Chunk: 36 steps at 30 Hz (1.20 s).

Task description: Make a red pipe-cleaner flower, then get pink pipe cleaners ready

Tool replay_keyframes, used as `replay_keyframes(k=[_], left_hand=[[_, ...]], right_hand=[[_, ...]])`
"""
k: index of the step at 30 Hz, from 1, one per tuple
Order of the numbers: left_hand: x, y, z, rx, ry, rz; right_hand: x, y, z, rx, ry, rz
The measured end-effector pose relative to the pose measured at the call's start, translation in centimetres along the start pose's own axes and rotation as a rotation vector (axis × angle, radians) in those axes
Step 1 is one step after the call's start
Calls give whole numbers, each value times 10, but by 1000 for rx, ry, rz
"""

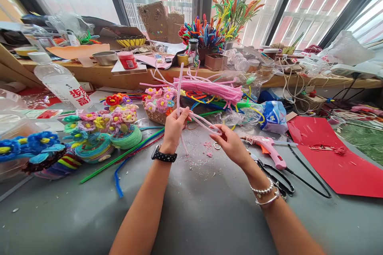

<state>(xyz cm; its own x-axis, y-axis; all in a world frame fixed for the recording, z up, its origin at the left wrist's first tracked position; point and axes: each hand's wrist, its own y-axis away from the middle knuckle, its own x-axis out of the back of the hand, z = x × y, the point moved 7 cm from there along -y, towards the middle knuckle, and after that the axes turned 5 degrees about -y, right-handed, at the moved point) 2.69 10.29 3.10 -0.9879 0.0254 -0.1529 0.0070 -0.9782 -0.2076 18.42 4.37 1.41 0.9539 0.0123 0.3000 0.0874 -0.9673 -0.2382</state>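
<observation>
Pale pink pipe cleaners (179, 87) are held between my two hands, over the middle of the grey table (206, 207). My left hand (176, 125), with a black watch at the wrist, is closed on them where one strand stands upright and its lower end points down. My right hand (226, 141) pinches the strands that run across from the left hand. Just beyond the hands lies a bundle of pink pipe cleaners (209, 89). Pink bits (208, 145) are scattered on the table below, and a small ring (216, 146) lies by my right fingers.
A pink glue gun (269, 149) and black-handled scissors (277, 177) lie right of my right hand, by red card (332, 151). Pipe-cleaner flower pots (127, 137) and a bottle (61, 81) stand left. Green stems (119, 157) lie near my left wrist.
</observation>
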Motion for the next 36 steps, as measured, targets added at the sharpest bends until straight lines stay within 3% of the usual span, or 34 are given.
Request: replay_keyframes(k=[5,9,18,24,28,31,36], left_hand=[[5,-1,2,3,-50,18],[8,-1,3,12,-76,13],[3,-1,9,-68,-363,-161],[0,3,16,-98,-539,-173],[1,3,17,-122,-596,-160],[10,1,22,-156,-573,-52],[28,0,29,-186,-516,163]], right_hand=[[11,-1,-7,145,194,87],[23,-2,-5,164,264,140],[43,3,-9,171,477,227],[53,8,-15,204,631,333],[55,5,-14,166,557,345],[45,0,0,44,461,235],[-6,2,19,13,531,-270]])
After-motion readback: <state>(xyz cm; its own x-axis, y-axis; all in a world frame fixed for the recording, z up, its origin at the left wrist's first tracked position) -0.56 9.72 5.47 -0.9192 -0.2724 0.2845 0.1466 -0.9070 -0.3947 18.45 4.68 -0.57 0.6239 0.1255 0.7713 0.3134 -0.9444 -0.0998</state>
